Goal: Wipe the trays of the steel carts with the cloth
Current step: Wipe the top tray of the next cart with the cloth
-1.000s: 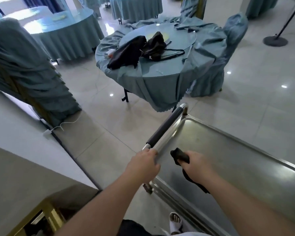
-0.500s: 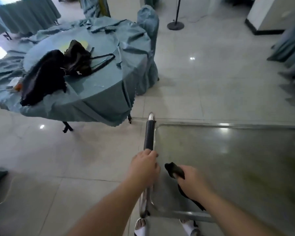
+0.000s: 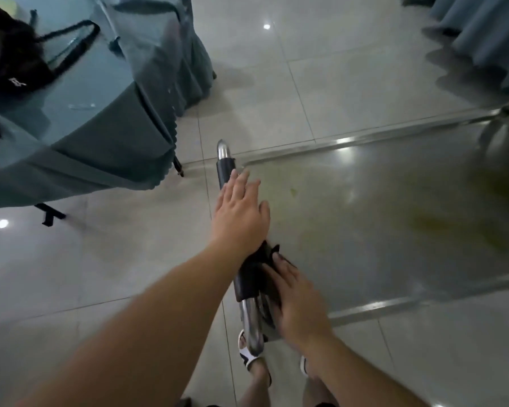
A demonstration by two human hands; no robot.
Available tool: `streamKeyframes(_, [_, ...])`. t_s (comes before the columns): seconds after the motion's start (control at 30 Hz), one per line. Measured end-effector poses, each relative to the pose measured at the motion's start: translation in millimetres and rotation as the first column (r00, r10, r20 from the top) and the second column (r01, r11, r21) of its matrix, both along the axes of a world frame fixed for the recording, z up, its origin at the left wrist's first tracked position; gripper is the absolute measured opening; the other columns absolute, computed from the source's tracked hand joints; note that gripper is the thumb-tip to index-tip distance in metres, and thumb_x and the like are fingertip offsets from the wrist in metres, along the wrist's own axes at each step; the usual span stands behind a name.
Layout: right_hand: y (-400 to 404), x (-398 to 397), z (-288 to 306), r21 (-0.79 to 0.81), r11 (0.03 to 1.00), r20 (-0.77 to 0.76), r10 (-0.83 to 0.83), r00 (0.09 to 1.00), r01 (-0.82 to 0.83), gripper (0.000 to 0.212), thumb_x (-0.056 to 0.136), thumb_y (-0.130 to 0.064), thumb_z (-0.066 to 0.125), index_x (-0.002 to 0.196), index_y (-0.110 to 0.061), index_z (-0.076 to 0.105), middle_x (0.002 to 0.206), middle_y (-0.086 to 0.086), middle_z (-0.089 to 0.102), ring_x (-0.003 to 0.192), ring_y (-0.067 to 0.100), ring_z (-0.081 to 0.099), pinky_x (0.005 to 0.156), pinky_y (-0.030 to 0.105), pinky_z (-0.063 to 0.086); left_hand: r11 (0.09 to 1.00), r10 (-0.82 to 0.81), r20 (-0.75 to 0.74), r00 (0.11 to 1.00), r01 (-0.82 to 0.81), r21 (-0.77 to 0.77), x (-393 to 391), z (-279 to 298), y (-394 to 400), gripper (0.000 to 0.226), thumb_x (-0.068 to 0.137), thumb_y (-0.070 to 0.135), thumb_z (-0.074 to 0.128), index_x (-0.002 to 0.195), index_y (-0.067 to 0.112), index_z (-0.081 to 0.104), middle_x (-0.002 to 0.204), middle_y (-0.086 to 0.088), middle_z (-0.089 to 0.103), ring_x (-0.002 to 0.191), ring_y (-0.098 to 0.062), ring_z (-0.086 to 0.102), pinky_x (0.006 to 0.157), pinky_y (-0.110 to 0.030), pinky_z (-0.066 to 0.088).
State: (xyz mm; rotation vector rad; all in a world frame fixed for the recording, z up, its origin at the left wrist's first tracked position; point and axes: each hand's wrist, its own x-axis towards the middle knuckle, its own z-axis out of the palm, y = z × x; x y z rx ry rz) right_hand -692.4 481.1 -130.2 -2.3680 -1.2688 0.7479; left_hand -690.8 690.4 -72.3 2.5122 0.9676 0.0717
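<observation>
Standing on the pale tiled floor point(image 3: 350, 83) nearest the camera are two feet in white sandals point(image 3: 247, 352), just below the near corner of the steel cart. Above them the right hand point(image 3: 299, 301) lies with fingers extended, pressing a dark crumpled cloth point(image 3: 265, 257) against the near left corner of the cart's flat steel tray point(image 3: 379, 218), right beside the black foam-covered steel handle bar point(image 3: 243, 284) along the tray's left edge. Slightly farther on, the left hand point(image 3: 241, 212) is spread flat with straight fingers over that handle, gripping nothing; whether it touches the bar I cannot tell. The tray's surface bears yellowish smears toward its right side. Beyond the cart's far left corner stands a round table draped in teal cloth point(image 3: 100, 113), with a black strapped bag point(image 3: 15, 60) lying on its top near the left edge of view.
</observation>
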Motion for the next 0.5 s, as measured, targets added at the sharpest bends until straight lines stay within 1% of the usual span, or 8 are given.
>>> streamKeyframes(0.03, [-11.0, -12.7, -15.1, -0.090, 0.988, -0.035, 0.119, 0.992, -0.122, 0.060, 0.104, -0.050, 0.032, 0.164, -0.040, 0.024, 0.172, -0.021, 0.003, 0.160, 0.008, 0.003, 0.126, 0.041, 0.020, 1.000, 0.008, -0.032, 0.999, -0.007, 0.023, 0.9, -6.0, -2.1, 0.061, 0.110, 0.041, 0.033, 0.167, 0.022, 0.025, 0.178, 0.002, 0.006, 0.163, -0.013, -0.010, 0.127, -0.032, -0.013])
streamKeyframes(0.07, [-23.2, -23.4, -30.3, -0.146, 0.964, -0.029, 0.222, 0.975, -0.224, 0.065, 0.102, -0.053, 0.028, 0.164, -0.041, 0.018, 0.171, -0.022, -0.003, 0.159, 0.006, -0.007, 0.127, 0.042, 0.015, 0.999, 0.021, -0.059, 0.998, -0.018, 0.046, 0.8, -11.1, -4.6, 0.063, 0.110, 0.043, 0.029, 0.169, 0.022, 0.019, 0.179, 0.003, 0.002, 0.162, -0.012, -0.014, 0.127, -0.031, -0.015])
streamKeyframes(0.13, [-41.2, -32.7, -53.3, -0.171, 0.930, 0.029, 0.336, 0.941, -0.326, 0.073, 0.097, -0.052, 0.039, 0.165, -0.036, 0.018, 0.173, -0.016, 0.007, 0.160, 0.010, -0.002, 0.124, 0.045, 0.016, 0.996, 0.072, -0.055, 0.996, -0.069, 0.053, -0.2, -16.6, -9.2, 0.065, 0.110, 0.046, 0.023, 0.170, 0.023, 0.012, 0.178, 0.006, -0.003, 0.161, -0.009, -0.018, 0.126, -0.030, -0.018])
streamKeyframes(0.23, [-32.4, -21.0, -67.6, -0.128, 0.943, 0.098, 0.322, 0.942, -0.309, 0.080, 0.096, -0.051, 0.050, 0.166, -0.034, 0.014, 0.174, -0.012, 0.013, 0.161, 0.015, 0.009, 0.123, 0.047, 0.019, 0.996, 0.088, -0.030, 0.996, -0.087, 0.029, -1.4, -16.5, -10.0, 0.068, 0.109, 0.050, 0.014, 0.171, 0.023, 0.003, 0.178, 0.006, -0.010, 0.159, -0.006, -0.022, 0.127, -0.029, -0.017])
streamKeyframes(0.3, [-5.4, -3.8, -72.5, -0.076, 0.955, 0.161, 0.296, 0.941, -0.287, 0.081, 0.097, -0.048, 0.049, 0.167, -0.032, 0.010, 0.174, -0.009, 0.017, 0.161, 0.017, 0.010, 0.124, 0.049, 0.019, 0.996, 0.081, -0.043, 0.996, -0.079, 0.043, -1.8, -16.6, -10.5, 0.068, 0.109, 0.050, 0.009, 0.170, 0.021, -0.002, 0.177, 0.005, -0.014, 0.158, -0.006, -0.024, 0.127, -0.029, -0.017])
streamKeyframes(0.37, [35.0, 20.6, -74.9, -0.045, 0.966, 0.212, 0.259, 0.942, -0.256, 0.075, 0.097, -0.046, 0.044, 0.165, -0.027, 0.020, 0.170, -0.004, 0.029, 0.160, 0.020, 0.017, 0.125, 0.049, 0.021, 0.994, 0.095, -0.048, 0.994, -0.093, 0.048, -0.3, -17.6, -11.4, 0.067, 0.111, 0.049, 0.010, 0.170, 0.021, -0.003, 0.177, 0.004, -0.014, 0.158, -0.006, -0.025, 0.127, -0.029, -0.019])
streamKeyframes(0.4, [58.7, 35.1, -74.0, -0.056, 0.968, 0.231, 0.251, 0.940, -0.244, 0.076, 0.097, -0.046, 0.042, 0.164, -0.023, 0.018, 0.169, -0.003, 0.030, 0.159, 0.021, 0.019, 0.125, 0.049, 0.022, 0.993, 0.108, -0.045, 0.993, -0.106, 0.050, 0.2, -18.4, -11.8, 0.065, 0.112, 0.047, 0.010, 0.170, 0.020, -0.003, 0.177, 0.004, -0.014, 0.158, -0.006, -0.026, 0.127, -0.028, -0.019])
streamKeyframes(0.5, [133.5, 88.7, -68.6, -0.155, 0.954, 0.241, 0.288, 0.927, -0.256, 0.083, 0.100, -0.054, 0.036, 0.166, -0.020, -0.001, 0.172, -0.006, -0.003, 0.161, 0.020, 0.001, 0.130, 0.048, 0.008, 0.990, 0.110, -0.083, 0.990, -0.101, 0.101, 1.1, -20.9, -13.5, 0.063, 0.113, 0.040, 0.012, 0.170, 0.017, -0.003, 0.176, 0.000, -0.017, 0.158, -0.010, -0.028, 0.128, -0.032, -0.018])
